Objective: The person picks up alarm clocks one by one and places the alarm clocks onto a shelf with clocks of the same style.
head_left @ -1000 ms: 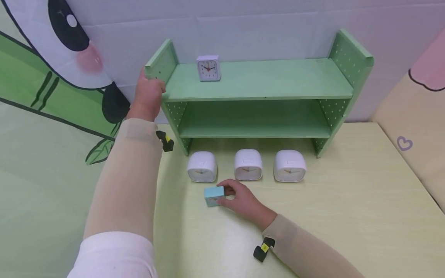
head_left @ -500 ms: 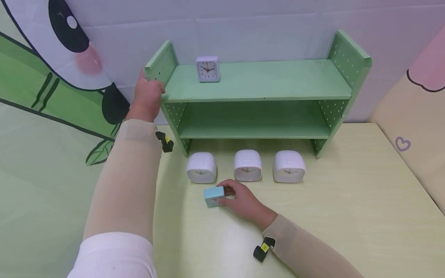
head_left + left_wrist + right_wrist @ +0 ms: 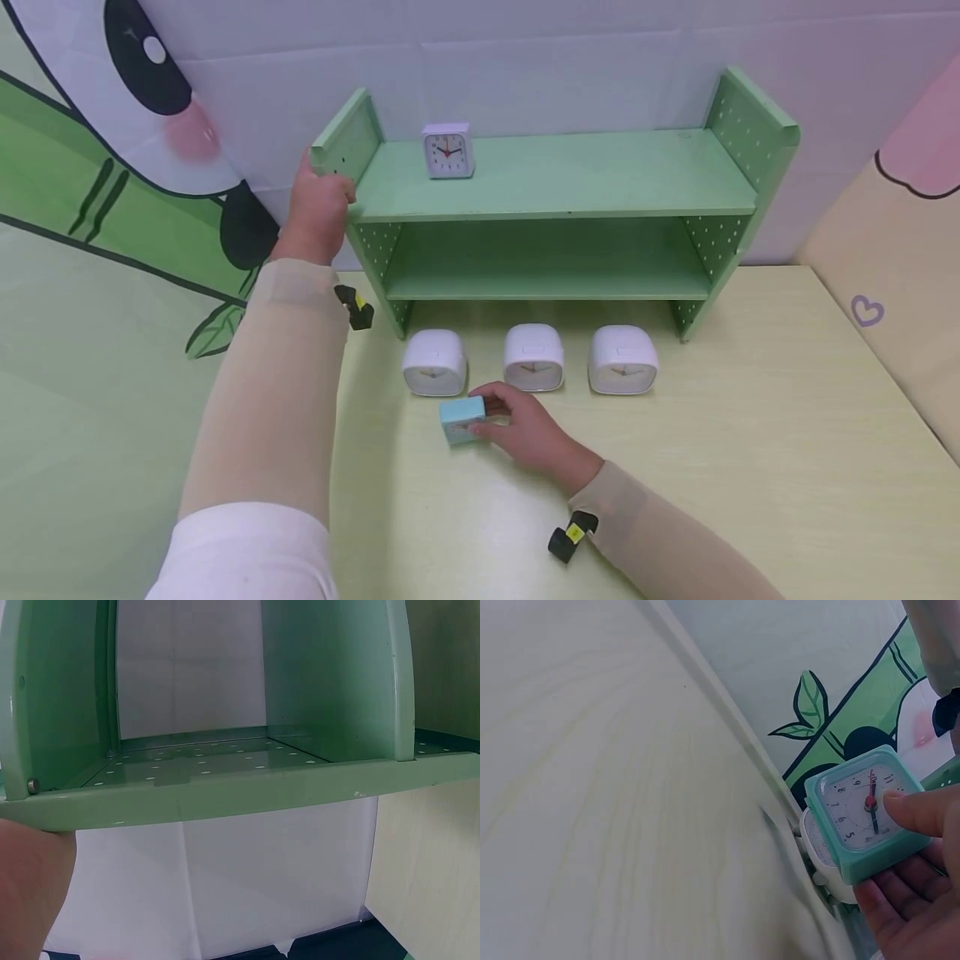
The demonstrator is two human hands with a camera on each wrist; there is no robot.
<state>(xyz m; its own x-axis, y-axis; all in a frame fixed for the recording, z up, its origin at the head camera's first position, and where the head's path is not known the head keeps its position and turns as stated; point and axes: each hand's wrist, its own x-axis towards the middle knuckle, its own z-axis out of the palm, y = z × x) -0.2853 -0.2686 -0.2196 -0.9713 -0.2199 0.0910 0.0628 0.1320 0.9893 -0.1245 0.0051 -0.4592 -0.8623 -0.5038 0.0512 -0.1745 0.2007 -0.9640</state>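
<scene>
In the head view my left hand [image 3: 318,212] grips the left side panel of the green two-tier shelf [image 3: 555,208]. Part of that hand [image 3: 30,889] shows under the panel edge in the left wrist view. My right hand [image 3: 532,429] pinches a small light-blue alarm clock [image 3: 461,410] by its right side, in front of the white clocks. From the right wrist, the thumb lies over the dial of this clock [image 3: 847,814] and the fingers are behind it; the clock is tilted. A lilac square alarm clock [image 3: 448,152] stands at the left of the top board.
Three white rounded clocks, left [image 3: 434,362], middle [image 3: 533,358] and right [image 3: 623,360], stand in a row before the shelf on the pale wood table [image 3: 810,417]. Behind the shelf hangs a lilac printed cloth [image 3: 585,75].
The right hand and the light-blue clock have risen slightly, and the clock tilts a little more. My left hand stays at the shelf panel.
</scene>
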